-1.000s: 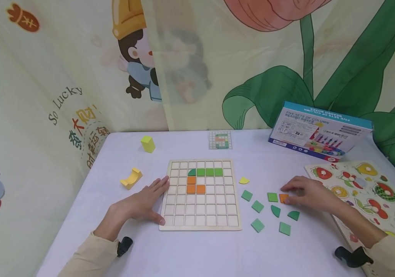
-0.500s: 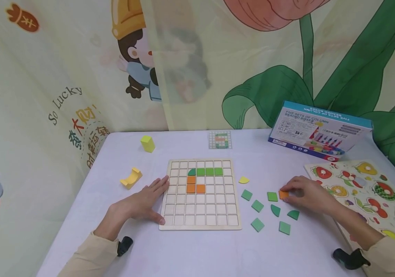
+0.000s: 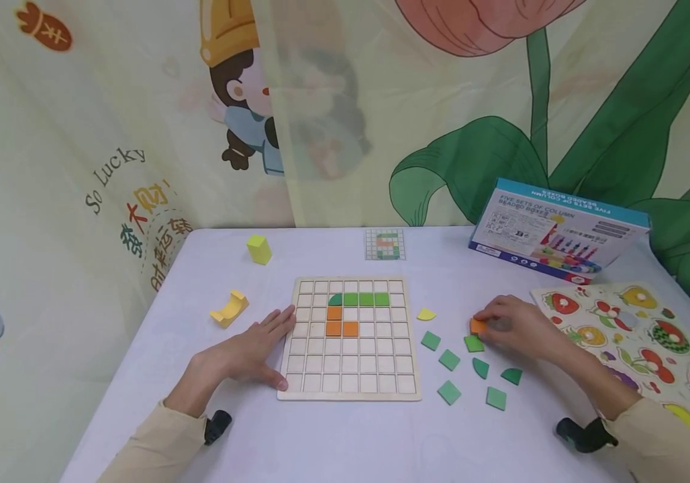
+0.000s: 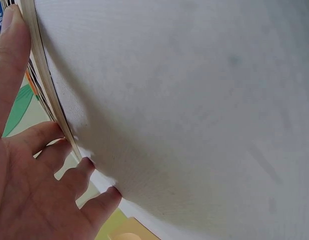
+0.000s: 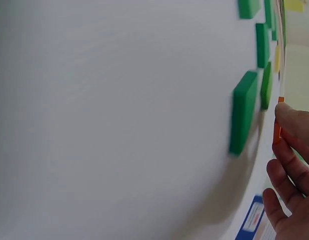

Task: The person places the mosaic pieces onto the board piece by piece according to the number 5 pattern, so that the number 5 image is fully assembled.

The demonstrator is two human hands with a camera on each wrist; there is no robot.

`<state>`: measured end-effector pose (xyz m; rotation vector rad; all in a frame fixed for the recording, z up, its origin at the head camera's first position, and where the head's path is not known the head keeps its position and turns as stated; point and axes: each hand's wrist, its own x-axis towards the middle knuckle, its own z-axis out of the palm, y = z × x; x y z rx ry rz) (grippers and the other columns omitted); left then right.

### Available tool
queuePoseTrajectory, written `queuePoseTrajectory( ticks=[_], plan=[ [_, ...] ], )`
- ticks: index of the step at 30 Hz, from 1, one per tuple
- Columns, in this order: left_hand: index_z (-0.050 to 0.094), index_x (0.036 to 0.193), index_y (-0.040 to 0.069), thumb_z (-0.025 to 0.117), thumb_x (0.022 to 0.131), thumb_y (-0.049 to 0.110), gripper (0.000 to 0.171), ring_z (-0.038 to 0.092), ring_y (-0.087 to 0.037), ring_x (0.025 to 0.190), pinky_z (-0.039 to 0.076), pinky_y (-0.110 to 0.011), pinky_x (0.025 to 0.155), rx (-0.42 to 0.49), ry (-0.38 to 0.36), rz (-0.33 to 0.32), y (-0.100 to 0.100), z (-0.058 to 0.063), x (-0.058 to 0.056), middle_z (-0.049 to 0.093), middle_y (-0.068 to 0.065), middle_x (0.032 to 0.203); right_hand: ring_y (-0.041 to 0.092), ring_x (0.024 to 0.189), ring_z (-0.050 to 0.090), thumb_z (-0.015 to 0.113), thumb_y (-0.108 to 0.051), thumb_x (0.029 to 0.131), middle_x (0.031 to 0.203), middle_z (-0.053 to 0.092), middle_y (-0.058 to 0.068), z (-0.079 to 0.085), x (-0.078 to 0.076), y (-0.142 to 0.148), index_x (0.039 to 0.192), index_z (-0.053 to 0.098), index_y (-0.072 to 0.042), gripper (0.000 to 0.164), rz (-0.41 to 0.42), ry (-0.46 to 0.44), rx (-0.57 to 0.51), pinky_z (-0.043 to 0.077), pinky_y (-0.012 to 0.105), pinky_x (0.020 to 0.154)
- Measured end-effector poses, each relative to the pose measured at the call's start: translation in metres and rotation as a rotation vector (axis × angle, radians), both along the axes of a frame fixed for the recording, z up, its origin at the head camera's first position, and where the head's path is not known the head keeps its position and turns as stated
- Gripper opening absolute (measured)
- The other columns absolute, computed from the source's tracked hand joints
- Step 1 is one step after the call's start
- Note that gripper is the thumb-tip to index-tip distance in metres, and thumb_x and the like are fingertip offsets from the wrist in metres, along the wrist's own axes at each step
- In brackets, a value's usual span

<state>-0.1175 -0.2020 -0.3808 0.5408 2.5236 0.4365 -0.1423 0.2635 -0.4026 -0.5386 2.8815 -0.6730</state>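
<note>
In the right half of the head view, the right hand (image 3: 515, 327) pinches a small flat orange square tile (image 3: 477, 326) between thumb and fingertip, just above and beside a flat bright-green square tile (image 3: 474, 344); the right wrist view shows the orange one edge-on and apparently raised off the cloth. To do this step well, the grip should stay light and near the rim, so that the face stays level and a free edge can be guided down first. A path that clears the loose green pieces before swinging left would avoid dragging them. If the pale wooden grid board (image 3: 375, 367) at the centre of the frame is where it goes, its sides are best squared to a cell's raised borders before letting go, and the small printed grid card (image 3: 384, 244) at upper centre seems worth a check for the cell. The right forearm slants in from the lower right corner, its other fingers bent loosely under the palm in the wrist view. At centre left, the left hand (image 3: 243, 353) grasps nothing: fingers extended, fingertips and thumb touching the board's left edge, probably steadying it.
</note>
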Motion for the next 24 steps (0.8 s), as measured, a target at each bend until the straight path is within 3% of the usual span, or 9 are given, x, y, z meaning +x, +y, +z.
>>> queuePoseTrajectory(
  ticks=[7, 16, 24],
  plan=[
    [0.015, 0.155, 0.005, 0.085, 0.07, 0.036, 0.114, 0.003, -0.032, 0.152, 0.014, -0.055, 0.122, -0.007, -0.002, 0.007, 0.001, -0.001, 0.0, 0.0, -0.008, 0.165, 0.022, 0.099, 0.057, 0.076, -0.021, 0.083, 0.105, 0.067, 0.005, 0.009, -0.016, -0.056, 0.11, 0.074, -0.011, 0.029, 0.039, -0.014, -0.035, 0.054, 0.044, 0.088],
    [0.015, 0.155, 0.006, 0.085, 0.07, 0.036, 0.114, 0.003, -0.031, 0.152, 0.015, -0.055, 0.122, -0.013, 0.004, 0.014, 0.0, -0.004, -0.002, 0.001, -0.006, 0.165, 0.014, 0.092, 0.054, 0.078, -0.023, 0.081, 0.098, 0.066, -0.003, 0.006, -0.021, -0.138, 0.104, 0.076, -0.013, 0.026, 0.235, 0.049, -0.073, 0.049, 0.032, 0.084],
    [0.015, 0.155, 0.006, 0.084, 0.07, 0.038, 0.115, 0.003, -0.031, 0.152, 0.015, -0.054, 0.122, -0.023, 0.006, 0.01, -0.001, -0.005, -0.002, 0.0, -0.006, 0.165, 0.014, 0.091, 0.058, 0.078, -0.021, 0.08, 0.094, 0.067, -0.003, 0.0, -0.02, -0.17, 0.099, 0.076, -0.011, 0.021, 0.316, 0.124, -0.046, 0.051, 0.032, 0.084]
  ],
)
